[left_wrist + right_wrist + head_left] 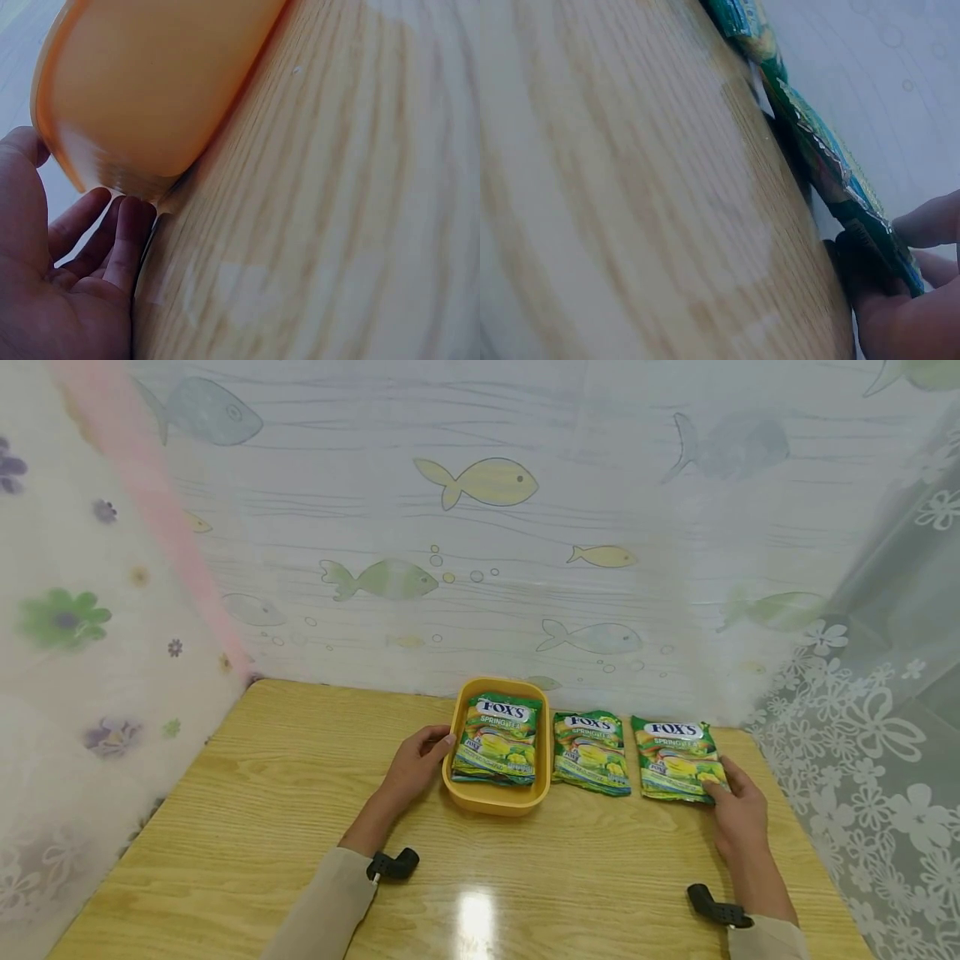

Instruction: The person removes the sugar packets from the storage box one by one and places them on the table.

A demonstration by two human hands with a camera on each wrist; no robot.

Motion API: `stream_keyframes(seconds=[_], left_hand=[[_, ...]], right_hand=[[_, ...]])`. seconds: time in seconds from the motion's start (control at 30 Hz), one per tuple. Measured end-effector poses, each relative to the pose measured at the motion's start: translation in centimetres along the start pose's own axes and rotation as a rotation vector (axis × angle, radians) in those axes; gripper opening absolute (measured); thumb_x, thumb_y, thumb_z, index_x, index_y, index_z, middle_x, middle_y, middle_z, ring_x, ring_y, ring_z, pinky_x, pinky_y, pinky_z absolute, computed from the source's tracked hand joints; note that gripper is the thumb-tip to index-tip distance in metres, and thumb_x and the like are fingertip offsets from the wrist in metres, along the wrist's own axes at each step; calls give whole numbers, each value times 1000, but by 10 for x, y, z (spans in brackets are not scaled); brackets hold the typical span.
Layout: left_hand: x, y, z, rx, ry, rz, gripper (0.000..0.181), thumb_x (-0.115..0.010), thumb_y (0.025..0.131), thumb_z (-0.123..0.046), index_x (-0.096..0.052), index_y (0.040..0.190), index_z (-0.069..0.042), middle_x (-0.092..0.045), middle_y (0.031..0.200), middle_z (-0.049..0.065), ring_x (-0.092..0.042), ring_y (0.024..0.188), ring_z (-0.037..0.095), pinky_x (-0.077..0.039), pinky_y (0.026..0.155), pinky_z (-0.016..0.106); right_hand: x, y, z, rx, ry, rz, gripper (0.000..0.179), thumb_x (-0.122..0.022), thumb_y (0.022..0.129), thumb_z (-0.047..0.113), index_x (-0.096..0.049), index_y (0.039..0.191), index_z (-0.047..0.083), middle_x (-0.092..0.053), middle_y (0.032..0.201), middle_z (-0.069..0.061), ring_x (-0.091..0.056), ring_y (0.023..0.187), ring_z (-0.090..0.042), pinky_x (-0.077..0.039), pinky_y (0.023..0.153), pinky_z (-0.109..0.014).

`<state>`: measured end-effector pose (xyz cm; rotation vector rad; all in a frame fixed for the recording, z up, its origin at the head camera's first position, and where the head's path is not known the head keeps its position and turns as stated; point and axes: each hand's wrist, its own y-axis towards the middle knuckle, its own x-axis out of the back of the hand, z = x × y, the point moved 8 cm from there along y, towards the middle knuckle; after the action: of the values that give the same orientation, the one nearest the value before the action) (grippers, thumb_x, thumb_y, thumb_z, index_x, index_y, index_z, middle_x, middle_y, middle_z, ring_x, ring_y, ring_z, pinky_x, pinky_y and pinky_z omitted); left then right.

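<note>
A yellow plastic tray point(497, 806) holds green Fox's Spring Tea candy packets point(497, 739), stacked in it. My left hand point(415, 768) is at the tray's left side; in the left wrist view its thumb lies at the rim and the curled fingers meet the outer wall point(150, 90) low down. Far right, my right hand point(738, 814) pinches the lower right corner of a matching candy packet point(675, 760), thumb on top and fingers beneath. In the right wrist view that packet point(832, 169) slants, its near edge raised off the table.
Between the tray and the gripped packet lies another green candy packet point(591, 753). Everything stands near the back edge of a wooden table point(570, 877). A fish-print curtain point(480, 568) hangs right behind, with flowered sheets at both sides.
</note>
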<state>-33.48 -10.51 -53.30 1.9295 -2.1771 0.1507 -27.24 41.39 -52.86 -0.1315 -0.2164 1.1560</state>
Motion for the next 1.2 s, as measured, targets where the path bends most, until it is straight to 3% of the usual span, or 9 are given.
stream_keyframes(seconds=[0.1,0.4,0.73,0.9,1.07,1.2], left_hand=[[0,-1,0,4,1,-2,47,-60,110,-40,-62,145,-9,-67,138,10,-65,126,26,-53,106,46],[0,-1,-2,-3,-4,0,49,-61,109,-42,-62,145,-8,-67,138,12,-65,126,27,-53,107,47],[0,-1,0,6,-14,-3,48,-61,110,-40,-63,145,-9,-67,137,13,-64,125,27,-52,107,48],[0,-1,-1,5,-22,-2,48,-61,110,-40,-62,145,-8,-67,137,12,-64,125,27,-52,107,48],[0,-2,-2,7,-23,2,48,-61,109,-42,-63,145,-9,-67,137,11,-65,125,27,-52,107,48],[0,-2,-2,14,-19,1,48,-61,109,-42,-63,145,-10,-67,137,11,-64,125,27,-51,108,48]], right_hand=[[3,-2,2,19,-19,-32,63,-48,112,9,-26,171,21,-5,179,-7,-3,165,-26,-18,131,-49],[4,-7,6,24,-24,-46,61,-47,113,14,-27,170,20,-17,177,-8,-15,163,-28,-17,131,-49],[5,-12,19,82,-72,-57,60,-47,113,15,-27,170,14,-28,174,-9,-26,160,-22,-26,128,-34],[4,-15,30,118,-41,-51,60,-51,112,15,-31,169,13,-36,170,-6,-33,156,-19,-34,119,-20],[-2,-20,43,199,-13,-9,61,-57,111,15,-34,167,10,-54,150,6,-49,135,-7,-42,101,-13],[-12,-29,55,297,25,82,64,-59,110,14,-31,167,3,-60,135,15,-59,119,6,-46,97,-12]])
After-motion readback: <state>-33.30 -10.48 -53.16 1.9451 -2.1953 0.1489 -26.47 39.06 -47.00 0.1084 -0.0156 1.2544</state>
